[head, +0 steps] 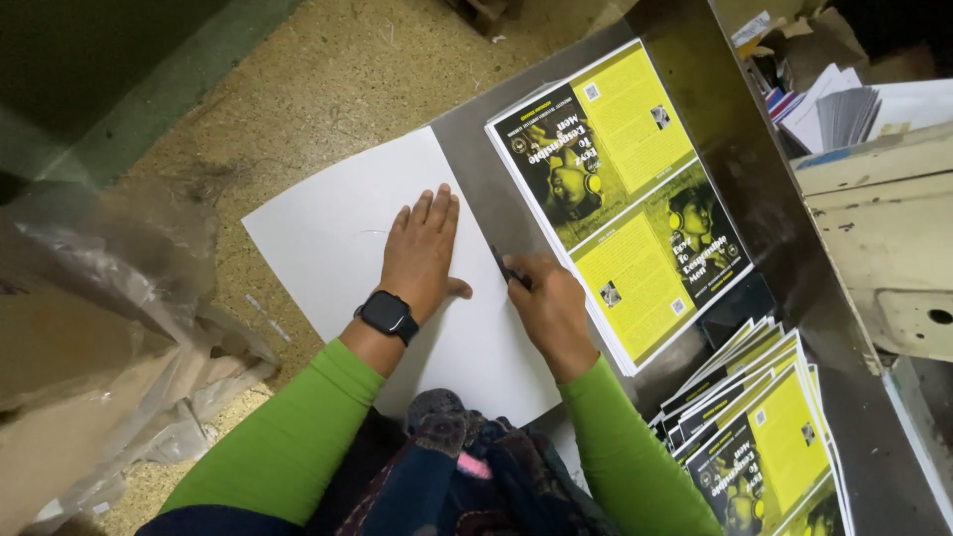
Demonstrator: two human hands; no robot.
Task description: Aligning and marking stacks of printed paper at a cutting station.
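The left hand (422,253) lay flat, fingers together, on a white sheet (338,233) overhanging the grey tabletop's (476,174) left edge; the right hand (548,303) pinched a dark tool (503,266) at the sheet's right edge, beside yellow-black covers (620,199), above a speckled floor (318,89).

White sheet (338,233) lying flat on grey table, small dark tool (504,268) at its right edge
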